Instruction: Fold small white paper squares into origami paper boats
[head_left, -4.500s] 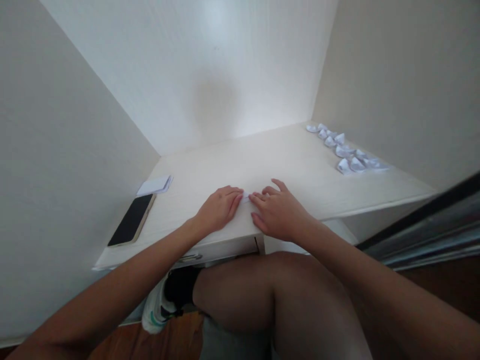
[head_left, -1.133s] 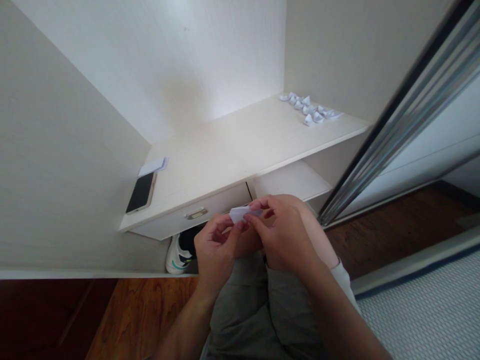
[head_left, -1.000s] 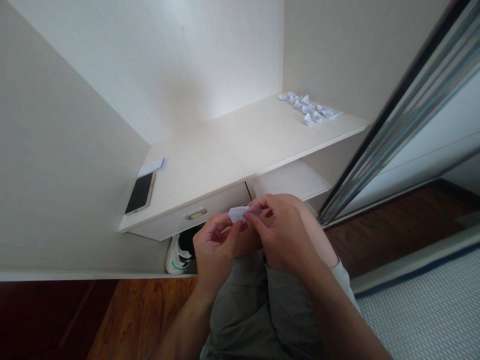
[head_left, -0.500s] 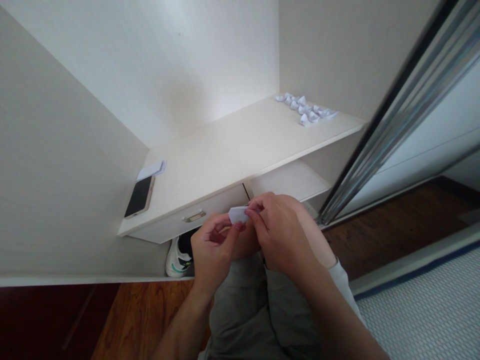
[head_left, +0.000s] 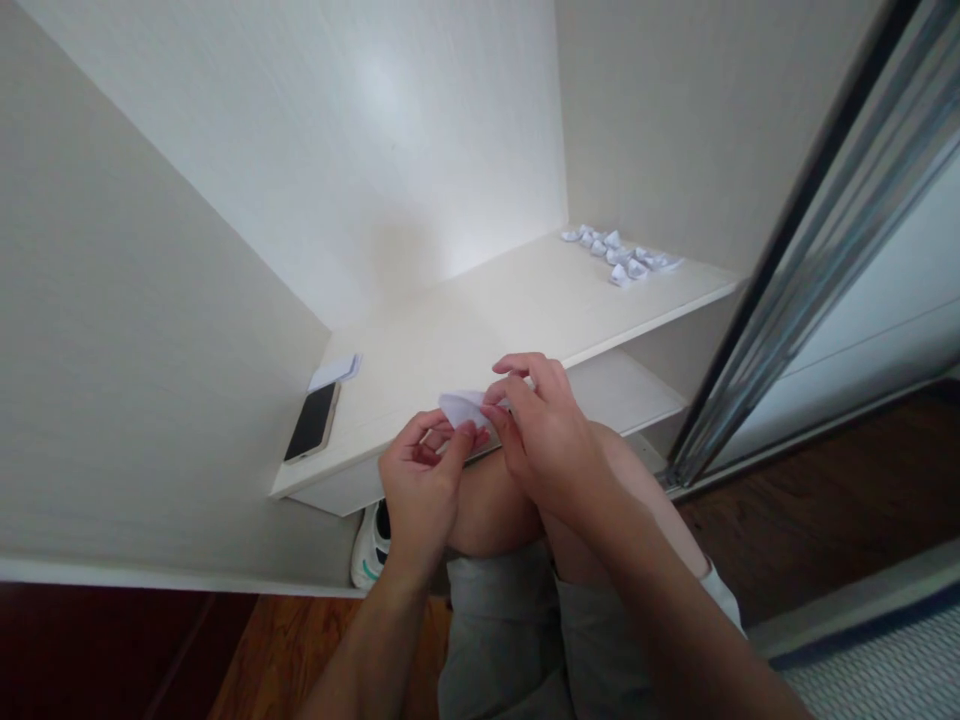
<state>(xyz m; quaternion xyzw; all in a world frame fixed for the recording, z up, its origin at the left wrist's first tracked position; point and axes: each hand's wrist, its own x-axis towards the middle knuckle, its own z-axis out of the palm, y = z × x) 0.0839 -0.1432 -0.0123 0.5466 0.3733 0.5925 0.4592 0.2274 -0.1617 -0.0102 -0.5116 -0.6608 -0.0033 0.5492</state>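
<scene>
white folded paper [head_left: 463, 407], perhaps a boat, pinched by left hand [head_left: 421, 487] and right hand [head_left: 546, 440] fingers.

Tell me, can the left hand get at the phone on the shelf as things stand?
Probably yes: the phone lies near the shelf edge, nothing between it and the left hand, though that hand is pinching the folded paper.

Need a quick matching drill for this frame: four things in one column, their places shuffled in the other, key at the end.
Things:
1. phone
2. small folded paper
3. row of folded paper pieces
4. shoe

Places:
A. under the shelf, on the floor
B. far right corner of the shelf
C. pinched between the left hand and right hand
D. left end of the shelf, by the side wall

Pairs: 1-D, 2-C, 3-B, 4-A
</scene>
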